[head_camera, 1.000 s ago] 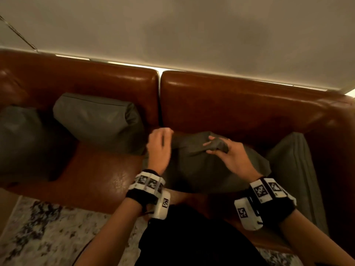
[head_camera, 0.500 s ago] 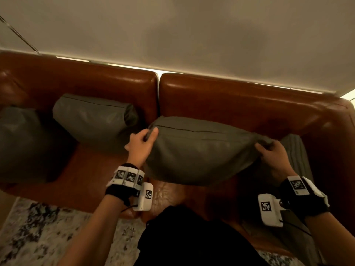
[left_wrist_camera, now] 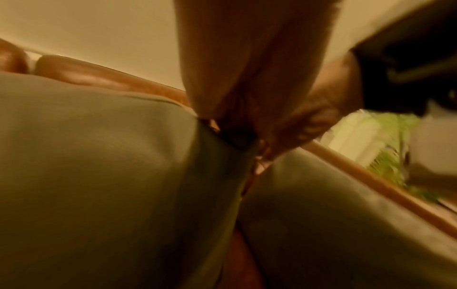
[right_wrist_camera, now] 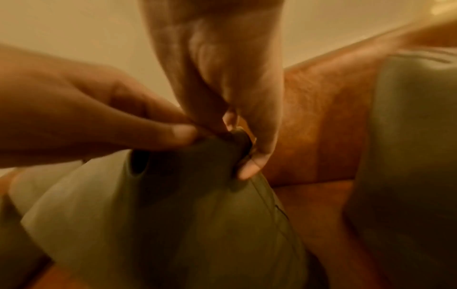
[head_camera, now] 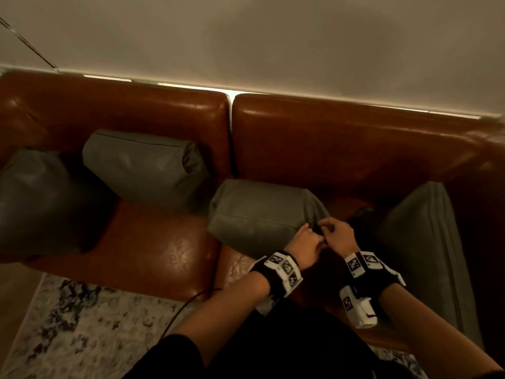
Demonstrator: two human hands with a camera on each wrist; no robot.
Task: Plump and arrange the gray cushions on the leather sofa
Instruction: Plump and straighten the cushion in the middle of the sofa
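Note:
A gray cushion (head_camera: 259, 212) lies on the brown leather sofa (head_camera: 341, 149) near the middle seam. My left hand (head_camera: 308, 237) and right hand (head_camera: 337, 233) meet at its near right corner, and both pinch the bunched fabric there. In the right wrist view, fingertips (right_wrist_camera: 249, 168) squeeze the gathered corner of that cushion (right_wrist_camera: 173, 205). The left wrist view shows the cushion (left_wrist_camera: 99, 166) filling the lower left, with fingers (left_wrist_camera: 247, 78) closed on its corner. Three more gray cushions stand on the sofa: one at far left (head_camera: 41, 201), one against the left backrest (head_camera: 144, 168), one against the right arm (head_camera: 420, 242).
A patterned pale rug (head_camera: 82, 332) covers the floor in front of the sofa. A thin dark cable (head_camera: 188, 302) hangs near the seat's front edge. The wall (head_camera: 246, 36) rises behind the backrest. Bare leather seat (head_camera: 153, 242) shows between the left cushions and the held one.
The cushion was stretched wide between my hands at its two ends; now it sits lower and narrower on the seat, and both hands have come together at its right corner.

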